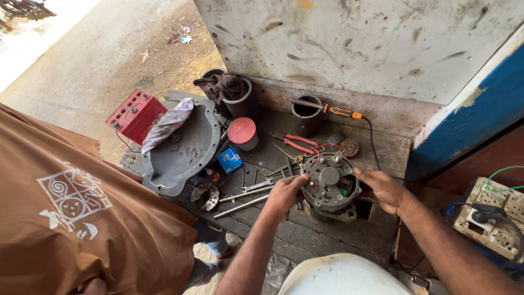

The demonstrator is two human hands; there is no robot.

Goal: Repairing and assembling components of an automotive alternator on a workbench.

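Alternator (329,187) gripped at both edges by left hand (285,194), right hand (385,189).

The round alternator (330,186) sits on the plank bench (327,229), near its middle. The left hand (284,194) touches it at nine o'clock, the right hand (385,188) at three o'clock. At eleven o'clock from it lie the pliers (297,143); at twelve o'clock stands a cup (305,117) with a screwdriver (327,108) laid across its rim. At nine o'clock lie wrenches (256,188) and a rod (240,206). Further towards ten o'clock stand a small box (229,159) and a lidded can (242,133), then a large cover plate (183,150) with a rag (166,124) on it. Beyond the plate, at ten o'clock, sits a battery (135,114). At three o'clock, well apart, lies a socket board (494,218). Another person's shirt (76,218) fills eight o'clock.
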